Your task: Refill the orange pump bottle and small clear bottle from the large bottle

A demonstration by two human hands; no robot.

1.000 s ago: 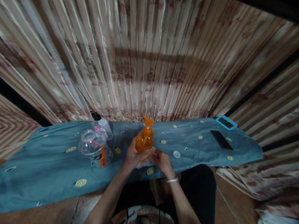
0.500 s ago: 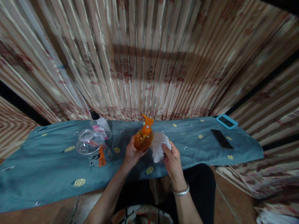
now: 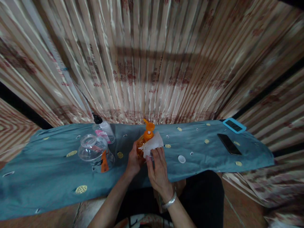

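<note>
An orange pump bottle point(image 3: 148, 135) of amber liquid stands upright in my left hand point(image 3: 135, 161), whose fingers wrap round its left side and lower part. Against the front and right of the bottle lies a white tissue point(image 3: 153, 145), covering much of its body. My right hand point(image 3: 159, 171) is closed on the tissue from below, pressing it to the bottle. The bottle's base is hidden behind the hands and tissue.
To the left stand a clear plastic jar point(image 3: 95, 152) and a clear bottle with a black pump point(image 3: 104, 129). A small white disc point(image 3: 181, 159) lies right of my hands. Farther right are a black phone point(image 3: 229, 144) and a blue-framed device point(image 3: 234, 125). A curtain point(image 3: 152, 63) hangs behind the cloth-covered table point(image 3: 52, 167).
My right hand has moved left, bringing the tissue from beside the bottle onto its front. The white disc, earlier behind my right hand, now shows on the cloth.
</note>
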